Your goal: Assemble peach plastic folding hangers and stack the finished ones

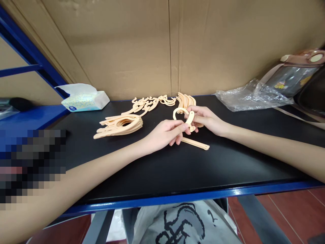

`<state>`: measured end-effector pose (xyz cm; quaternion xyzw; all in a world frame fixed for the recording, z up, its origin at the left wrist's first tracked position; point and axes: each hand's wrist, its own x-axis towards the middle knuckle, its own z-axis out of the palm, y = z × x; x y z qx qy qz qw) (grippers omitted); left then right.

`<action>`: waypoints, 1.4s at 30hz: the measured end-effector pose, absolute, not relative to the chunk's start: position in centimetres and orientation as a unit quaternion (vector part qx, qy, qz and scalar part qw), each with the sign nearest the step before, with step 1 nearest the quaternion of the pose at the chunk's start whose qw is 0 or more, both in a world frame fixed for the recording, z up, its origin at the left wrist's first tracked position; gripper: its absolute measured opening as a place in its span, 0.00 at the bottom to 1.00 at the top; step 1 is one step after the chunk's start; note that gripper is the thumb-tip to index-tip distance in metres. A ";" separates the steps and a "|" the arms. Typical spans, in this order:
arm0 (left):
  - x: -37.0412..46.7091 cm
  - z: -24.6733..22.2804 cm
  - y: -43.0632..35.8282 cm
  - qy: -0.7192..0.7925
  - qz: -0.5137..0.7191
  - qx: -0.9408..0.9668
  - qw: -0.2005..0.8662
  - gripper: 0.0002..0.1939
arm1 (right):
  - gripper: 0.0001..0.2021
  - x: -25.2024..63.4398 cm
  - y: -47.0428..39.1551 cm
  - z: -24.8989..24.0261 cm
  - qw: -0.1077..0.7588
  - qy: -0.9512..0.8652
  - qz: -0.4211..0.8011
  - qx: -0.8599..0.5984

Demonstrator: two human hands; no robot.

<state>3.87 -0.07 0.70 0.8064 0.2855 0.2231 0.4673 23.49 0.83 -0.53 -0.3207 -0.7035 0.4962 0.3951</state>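
My left hand [164, 134] pinches a cream plastic hook [175, 113] between thumb and fingers, a little above the black tabletop. From the other side, my right hand [207, 119] is closed on the upper part of the same hook, near its flat end with a small hole. A small round-ended cream part [192, 128] shows below the hook, between the hands; whether it is joined to it I cannot tell. Beneath my left hand, a straight cream plastic strip [196, 143] lies on the table, its left end hidden by the fingers.
Left lies a stack of looped cream plastic pieces [137, 123]. Farther back are loose cream hooks [149, 102] and a pile of curved strips [186, 100]. A tissue pack [86, 101] stands back left. Clear plastic bag [243, 98] and bottle [289, 79] sit right.
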 end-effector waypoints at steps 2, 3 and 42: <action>3.9 0.7 0.0 0.285 0.224 0.806 0.468 0.17 | 0.05 23.5 0.8 -0.5 0.393 -0.710 0.490 -0.319; 3.8 0.7 0.0 0.286 0.224 0.805 0.469 0.17 | 0.04 23.5 0.7 -0.5 0.391 -0.714 0.486 -0.318; 3.8 0.5 0.0 0.287 0.232 0.798 0.475 0.16 | 0.07 23.1 0.6 -0.1 0.379 -0.696 0.494 -0.359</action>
